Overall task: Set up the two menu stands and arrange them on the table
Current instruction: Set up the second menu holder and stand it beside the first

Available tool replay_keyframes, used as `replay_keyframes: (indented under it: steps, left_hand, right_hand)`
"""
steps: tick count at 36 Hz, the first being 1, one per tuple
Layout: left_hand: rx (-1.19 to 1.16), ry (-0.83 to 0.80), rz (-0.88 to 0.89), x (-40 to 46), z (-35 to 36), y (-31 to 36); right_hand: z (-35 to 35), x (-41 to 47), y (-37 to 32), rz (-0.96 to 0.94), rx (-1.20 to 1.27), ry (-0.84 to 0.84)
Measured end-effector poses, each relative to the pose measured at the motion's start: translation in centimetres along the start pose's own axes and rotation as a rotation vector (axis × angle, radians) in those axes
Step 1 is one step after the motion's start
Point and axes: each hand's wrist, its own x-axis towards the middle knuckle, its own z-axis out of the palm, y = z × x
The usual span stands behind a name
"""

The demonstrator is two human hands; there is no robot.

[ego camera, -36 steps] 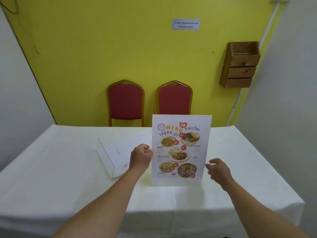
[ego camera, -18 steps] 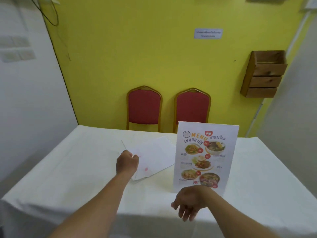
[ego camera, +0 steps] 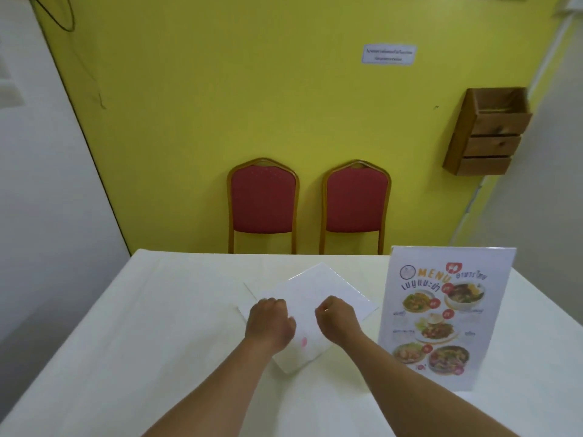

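1. Since half a second ago my right hand (ego camera: 336,318) has left the near table edge and come up onto the flat menu stand (ego camera: 310,310), joining my left hand (ego camera: 269,323), which has slid from the stand's left edge onto its near half.
2. Both hands are curled into loose fists, knuckles up, resting on the sheet's glossy surface; my fingers are tucked under, so I cannot tell whether either one actually pinches an edge.
3. That flat stand is a thin, clear rectangular sleeve holding white paper, lying turned at an angle like a diamond, with a small pink smudge near its close corner. It sits a little left of the table's middle.
4. To my right, well apart from the flat one, the upright menu stand (ego camera: 441,316) rests on the cloth, a stiff, shiny rectangle leaning slightly back, printed with round dishes of food and orange "MENU" lettering.
5. A smooth white tablecloth covers the table (ego camera: 157,326) and shows faint creases.
6. Beyond the far edge stand two chairs (ego camera: 263,203) with red padded backs in arched golden frames.
7. Behind them rises a matte yellow wall, with a rough wooden box rack (ego camera: 487,130) mounted at right and a small white sign (ego camera: 388,54) above.
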Motion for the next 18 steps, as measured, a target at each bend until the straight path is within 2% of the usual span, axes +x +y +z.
replay_keyframes:
  steps: [7, 14, 18]
  left_hand:
    - [0.134, -0.255, 0.166, 3.8, 1.8, 1.7]
    - [0.261, -0.503, 0.193, 6.2, 4.8, 3.0]
    - [0.314, -0.587, 0.202, 6.3, 6.7, 3.8]
  right_hand:
    - [1.0, 5.0, 1.0, 0.209, 0.031, 0.115]
    - [1.8, 8.0, 1.8, 0.33, -0.124, 0.124]
    - [2.5, 9.5, 2.5, 0.359, -0.206, 0.111]
